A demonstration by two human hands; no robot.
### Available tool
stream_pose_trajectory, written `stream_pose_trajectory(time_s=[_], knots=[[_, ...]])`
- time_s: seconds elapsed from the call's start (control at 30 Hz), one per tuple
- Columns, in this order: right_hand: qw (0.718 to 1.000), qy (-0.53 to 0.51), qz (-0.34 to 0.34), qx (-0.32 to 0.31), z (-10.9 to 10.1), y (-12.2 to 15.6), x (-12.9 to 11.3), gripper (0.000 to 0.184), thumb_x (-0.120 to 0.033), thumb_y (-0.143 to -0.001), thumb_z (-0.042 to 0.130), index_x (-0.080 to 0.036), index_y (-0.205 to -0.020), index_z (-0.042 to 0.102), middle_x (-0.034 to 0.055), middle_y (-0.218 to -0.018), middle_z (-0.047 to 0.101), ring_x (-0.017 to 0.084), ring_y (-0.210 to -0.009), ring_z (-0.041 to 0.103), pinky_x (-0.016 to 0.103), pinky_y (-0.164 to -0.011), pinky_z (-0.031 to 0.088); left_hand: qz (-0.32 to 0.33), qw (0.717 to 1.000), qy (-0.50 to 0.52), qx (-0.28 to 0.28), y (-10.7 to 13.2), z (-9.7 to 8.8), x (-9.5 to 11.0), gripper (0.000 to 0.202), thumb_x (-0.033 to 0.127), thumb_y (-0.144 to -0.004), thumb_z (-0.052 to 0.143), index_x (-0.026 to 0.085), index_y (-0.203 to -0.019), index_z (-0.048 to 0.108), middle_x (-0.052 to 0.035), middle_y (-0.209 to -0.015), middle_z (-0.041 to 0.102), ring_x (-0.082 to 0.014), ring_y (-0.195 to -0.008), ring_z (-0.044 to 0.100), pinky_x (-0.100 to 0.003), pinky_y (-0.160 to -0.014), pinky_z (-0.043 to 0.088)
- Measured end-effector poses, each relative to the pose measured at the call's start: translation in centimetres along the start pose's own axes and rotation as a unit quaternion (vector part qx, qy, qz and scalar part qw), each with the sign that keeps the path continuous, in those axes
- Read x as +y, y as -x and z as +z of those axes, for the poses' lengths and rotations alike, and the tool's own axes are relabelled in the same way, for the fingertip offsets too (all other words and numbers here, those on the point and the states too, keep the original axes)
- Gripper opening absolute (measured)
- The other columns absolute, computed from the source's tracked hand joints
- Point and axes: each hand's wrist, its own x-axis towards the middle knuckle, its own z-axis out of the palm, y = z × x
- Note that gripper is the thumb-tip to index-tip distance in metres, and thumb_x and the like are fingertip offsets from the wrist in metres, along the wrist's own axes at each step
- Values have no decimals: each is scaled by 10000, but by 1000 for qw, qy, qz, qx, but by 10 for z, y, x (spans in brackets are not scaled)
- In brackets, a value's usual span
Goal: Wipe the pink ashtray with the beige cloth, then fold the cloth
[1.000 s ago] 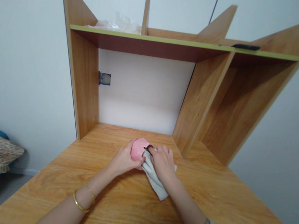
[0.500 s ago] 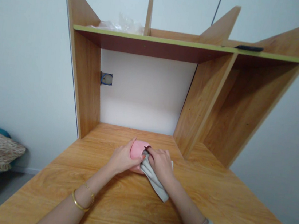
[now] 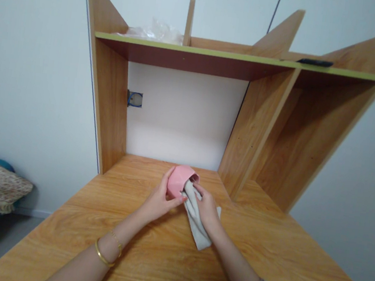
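Over the wood-grain desk (image 3: 164, 266), we cup a pink faceted vessel (image 3: 178, 179) in our half-curled left hand (image 3: 159, 202), seemingly to steady its mouth toward our right hand (image 3: 207, 209), which, loosely closed, grips a grey cloth (image 3: 195, 222) running into it.

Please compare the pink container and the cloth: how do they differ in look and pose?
The container is pink and glossy; the cloth is pale grey and matt.
The container looks stiff and rounded; the cloth is limp and creased.
The container lies tilted in the left hand, its opening toward the right hand; the cloth trails down from that opening, under the right hand.
Both are plain, without visible pattern.
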Motion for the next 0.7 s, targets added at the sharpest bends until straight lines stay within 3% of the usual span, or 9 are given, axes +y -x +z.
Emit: stream_pose_trajectory(time_s=[0.13,0.23,0.33,0.53,0.7], knots=[[998,-11,6,-64,1,0,0,339,-226,-774,470,-152,-1069,621,84,-1061,656,216,-971,596,308,-843,423,-2,999,-40,27,-1,-2,-6,768,380,-725,616,209,-1362,223,-100,-1313,433,-197,-1106,496,-311,-942,393],[988,96,10,-122,-2,3,-8,301,-274,-806,463,-209,-1044,634,68,-1016,673,232,-951,596,329,-830,385,-13,995,-93,33,-1,-7,-4,723,380,-714,615,210,-1341,299,-75,-1243,516,-200,-1065,528,-307,-916,414],[962,236,-4,-137,-7,7,-18,277,-284,-844,427,-260,-1029,631,60,-978,679,236,-942,583,346,-815,322,-20,991,-132,15,0,-9,4,704,371,-695,618,217,-1327,349,-57,-1190,569,-210,-1048,545,-314,-912,417],[895,434,-90,-51,-13,8,-28,224,-229,-841,459,-260,-982,631,72,-899,639,218,-894,498,344,-744,228,-44,985,-169,-14,1,-6,13,691,361,-680,607,221,-1319,386,-53,-1190,580,-230,-1049,551,-327,-907,422],[859,492,-141,2,-14,6,-29,188,-244,-836,487,-274,-947,635,71,-873,582,212,-853,448,355,-727,209,-56,978,-200,-28,1,-5,13,686,372,-710,564,218,-1342,348,-59,-1126,618,-225,-977,583,-330,-855,446]])
